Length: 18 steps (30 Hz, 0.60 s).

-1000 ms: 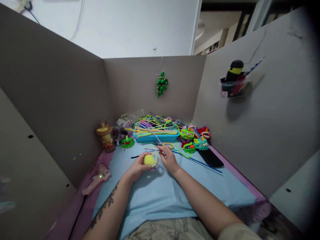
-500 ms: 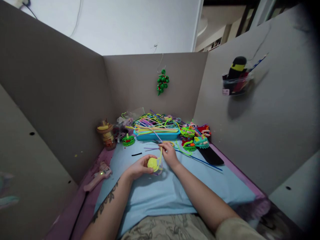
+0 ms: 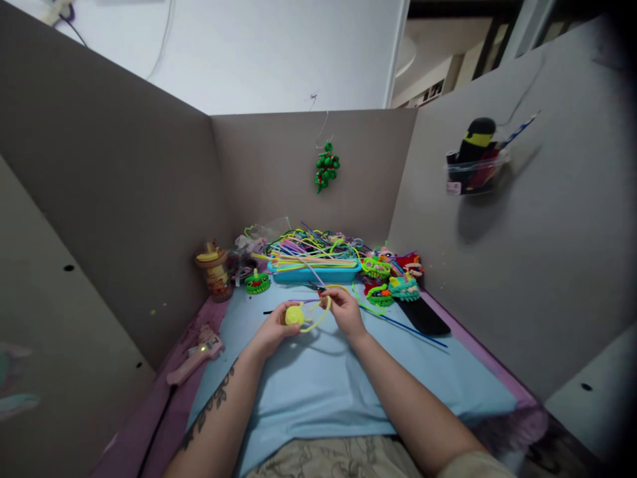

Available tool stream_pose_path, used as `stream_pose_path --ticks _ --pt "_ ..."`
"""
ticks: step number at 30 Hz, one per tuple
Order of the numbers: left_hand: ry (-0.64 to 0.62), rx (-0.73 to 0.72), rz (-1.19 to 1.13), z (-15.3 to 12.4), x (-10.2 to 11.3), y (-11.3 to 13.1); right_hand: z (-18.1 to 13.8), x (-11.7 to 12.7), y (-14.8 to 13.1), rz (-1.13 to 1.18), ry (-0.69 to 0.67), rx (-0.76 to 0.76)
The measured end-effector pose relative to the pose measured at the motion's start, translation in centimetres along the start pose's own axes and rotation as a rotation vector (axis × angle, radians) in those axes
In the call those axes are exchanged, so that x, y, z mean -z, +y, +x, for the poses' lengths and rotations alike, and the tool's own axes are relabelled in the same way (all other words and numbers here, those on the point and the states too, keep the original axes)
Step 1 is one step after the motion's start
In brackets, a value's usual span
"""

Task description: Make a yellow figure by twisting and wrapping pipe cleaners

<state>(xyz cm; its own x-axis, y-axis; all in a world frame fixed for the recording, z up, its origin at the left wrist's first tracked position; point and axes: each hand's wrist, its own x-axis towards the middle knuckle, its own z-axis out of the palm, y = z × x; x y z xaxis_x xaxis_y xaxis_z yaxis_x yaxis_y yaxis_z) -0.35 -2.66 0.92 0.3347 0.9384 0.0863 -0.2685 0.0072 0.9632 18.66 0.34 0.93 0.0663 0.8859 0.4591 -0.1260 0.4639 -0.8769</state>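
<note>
Between thumb and fingers, my left hand (image 3: 276, 328) grips a yellow coiled pipe-cleaner piece (image 3: 294, 315), round like a small ball. From it a loose yellow pipe cleaner (image 3: 317, 324) curves out to the right. My right hand (image 3: 346, 312) pinches the far end of that strand, so it bows in a loop between the hands. Just beyond the right hand lie scissors (image 3: 314, 287), partly hidden. The hands are above a light blue cloth (image 3: 318, 385).
A blue tray (image 3: 316, 273) heaped with pipe cleaners stands at the back. Finished pipe-cleaner figures (image 3: 404, 288) and a black phone-like slab (image 3: 423, 315) are at right. A pink glue gun (image 3: 196, 358), a lidded cup (image 3: 215, 271) and a green figure (image 3: 257, 283) sit at left. Grey partitions enclose the table.
Both hands have moved slightly away from me, the left also a little leftward. The yellow strand, upright before, now bows sideways between them. The black strip is now partly covered by my left hand.
</note>
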Motion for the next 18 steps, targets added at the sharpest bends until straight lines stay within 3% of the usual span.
stream_pose_path --ticks 5,10,15,18 --pt "0.033 -0.010 0.064 0.2 0.0 -0.2 -0.2 0.1 -0.6 0.081 0.048 0.015" --pt "0.002 -0.007 0.055 0.1 0.1 -0.1 -0.2 -0.3 -0.8 0.054 -0.019 0.001" --pt "-0.089 0.004 0.029 -0.1 -0.1 0.2 0.5 -0.1 -0.1 0.110 0.018 -0.102" --pt "-0.122 -0.002 0.014 -0.1 -0.3 0.3 0.6 -0.1 0.3 0.176 -0.038 -0.221"
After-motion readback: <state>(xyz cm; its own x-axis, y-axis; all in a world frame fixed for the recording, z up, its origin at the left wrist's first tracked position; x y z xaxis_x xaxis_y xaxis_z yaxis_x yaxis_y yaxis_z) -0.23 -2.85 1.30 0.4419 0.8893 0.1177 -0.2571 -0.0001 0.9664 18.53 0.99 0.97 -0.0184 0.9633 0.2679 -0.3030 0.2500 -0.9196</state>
